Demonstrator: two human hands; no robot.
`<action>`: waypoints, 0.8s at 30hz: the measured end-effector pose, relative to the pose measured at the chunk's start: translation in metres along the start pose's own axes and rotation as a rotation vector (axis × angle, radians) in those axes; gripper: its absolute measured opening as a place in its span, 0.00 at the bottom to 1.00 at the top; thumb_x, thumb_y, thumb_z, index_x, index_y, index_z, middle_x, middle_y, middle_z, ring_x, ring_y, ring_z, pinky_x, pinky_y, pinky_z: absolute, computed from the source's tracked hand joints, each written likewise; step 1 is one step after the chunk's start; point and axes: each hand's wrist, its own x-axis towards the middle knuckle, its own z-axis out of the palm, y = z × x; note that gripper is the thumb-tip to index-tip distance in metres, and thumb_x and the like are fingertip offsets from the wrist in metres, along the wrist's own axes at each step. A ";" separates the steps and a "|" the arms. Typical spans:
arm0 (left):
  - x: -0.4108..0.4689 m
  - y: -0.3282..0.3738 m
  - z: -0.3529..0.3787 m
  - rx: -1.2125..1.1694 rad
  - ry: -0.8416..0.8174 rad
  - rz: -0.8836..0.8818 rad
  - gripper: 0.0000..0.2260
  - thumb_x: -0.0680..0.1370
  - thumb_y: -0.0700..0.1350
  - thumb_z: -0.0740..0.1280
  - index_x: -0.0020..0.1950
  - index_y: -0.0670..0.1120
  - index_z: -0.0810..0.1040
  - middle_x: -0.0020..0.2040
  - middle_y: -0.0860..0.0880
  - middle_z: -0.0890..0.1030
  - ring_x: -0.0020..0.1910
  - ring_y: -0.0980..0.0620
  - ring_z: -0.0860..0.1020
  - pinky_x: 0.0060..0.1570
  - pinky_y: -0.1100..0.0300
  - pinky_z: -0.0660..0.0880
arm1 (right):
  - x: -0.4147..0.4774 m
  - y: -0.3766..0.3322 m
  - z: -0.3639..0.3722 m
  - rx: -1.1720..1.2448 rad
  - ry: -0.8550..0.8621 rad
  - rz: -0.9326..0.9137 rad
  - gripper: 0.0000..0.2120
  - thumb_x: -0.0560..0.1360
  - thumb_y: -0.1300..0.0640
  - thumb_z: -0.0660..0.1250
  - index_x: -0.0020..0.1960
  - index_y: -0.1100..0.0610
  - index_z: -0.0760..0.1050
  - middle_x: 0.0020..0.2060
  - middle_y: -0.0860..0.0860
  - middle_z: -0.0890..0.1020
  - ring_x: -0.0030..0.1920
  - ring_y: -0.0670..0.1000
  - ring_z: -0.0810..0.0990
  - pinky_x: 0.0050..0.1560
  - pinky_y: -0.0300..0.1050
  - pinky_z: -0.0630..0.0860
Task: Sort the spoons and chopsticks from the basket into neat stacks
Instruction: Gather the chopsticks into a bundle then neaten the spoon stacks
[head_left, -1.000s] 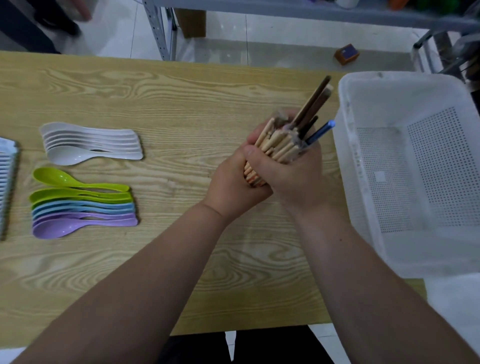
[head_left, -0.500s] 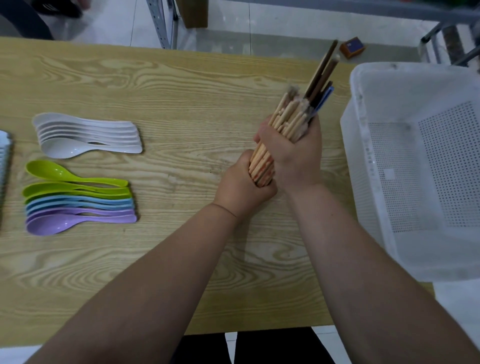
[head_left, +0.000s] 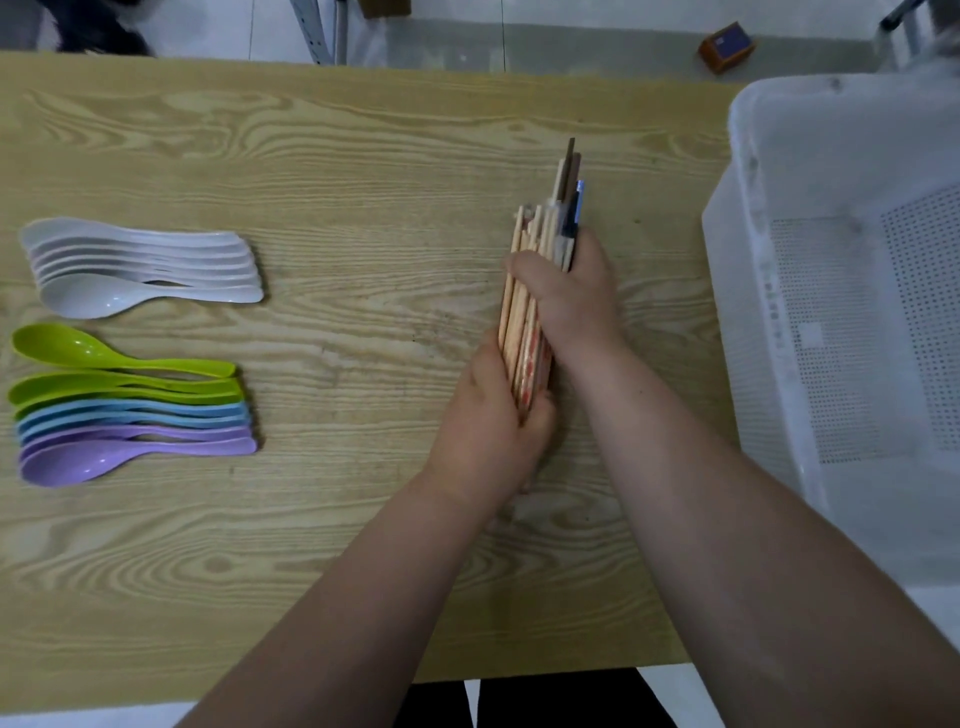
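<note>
Two bare forearms come in from 6 o'clock over the wooden tabletop (head_left: 363, 171). Left hand (head_left: 485, 431), nearest, fingers curled tight around the near end of a bundle of chopsticks (head_left: 524, 317); red print shows on some sticks just above that grip. Right hand (head_left: 569, 296) sits just beyond it toward 12 o'clock, fingers closed around the middle of the same bundle, thumb across the front. Both hands touch each other along the bundle. Bundle runs roughly 6-to-12 o'clock, held over the centre-right of the tabletop; can't tell if its near end touches the wood. Mostly pale wooden sticks, far ends uneven; a couple of dark brown sticks (head_left: 571, 166) and one blue stick (head_left: 578, 208) poke out farthest.

At 3 o'clock, white perforated basket (head_left: 753, 260), near the right hand but apart, hanging partly off the tabletop edge.

At 9 o'clock, nested coloured spoons (head_left: 130, 415), purple nearest, then blue, then green, handles toward 3 o'clock; one green spoon (head_left: 104, 356) lies slightly separate beyond them. Farther, at 10 o'clock, a nested stack of white spoons (head_left: 140, 265).

Beyond the tabletop, on the floor at 1 o'clock, small brown-and-blue block (head_left: 726, 45).
</note>
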 end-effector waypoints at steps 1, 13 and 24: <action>-0.001 0.001 0.002 0.034 0.020 0.016 0.35 0.75 0.54 0.60 0.78 0.38 0.59 0.67 0.36 0.73 0.62 0.39 0.74 0.60 0.48 0.73 | 0.001 0.001 -0.001 -0.033 0.005 -0.024 0.09 0.71 0.57 0.74 0.49 0.52 0.78 0.39 0.47 0.82 0.37 0.43 0.80 0.39 0.38 0.76; 0.001 -0.012 0.004 -0.057 0.096 0.085 0.30 0.81 0.41 0.54 0.81 0.43 0.47 0.82 0.46 0.47 0.80 0.56 0.45 0.76 0.67 0.44 | 0.012 0.033 0.010 -0.440 0.117 -0.418 0.28 0.74 0.43 0.66 0.62 0.64 0.69 0.58 0.55 0.69 0.59 0.52 0.70 0.61 0.36 0.65; -0.003 -0.038 -0.003 0.052 0.028 0.318 0.28 0.82 0.43 0.56 0.81 0.41 0.51 0.81 0.38 0.47 0.81 0.42 0.44 0.79 0.47 0.49 | -0.083 0.069 -0.054 -0.578 -0.233 -0.424 0.24 0.78 0.60 0.57 0.73 0.59 0.69 0.74 0.53 0.68 0.76 0.47 0.63 0.76 0.38 0.58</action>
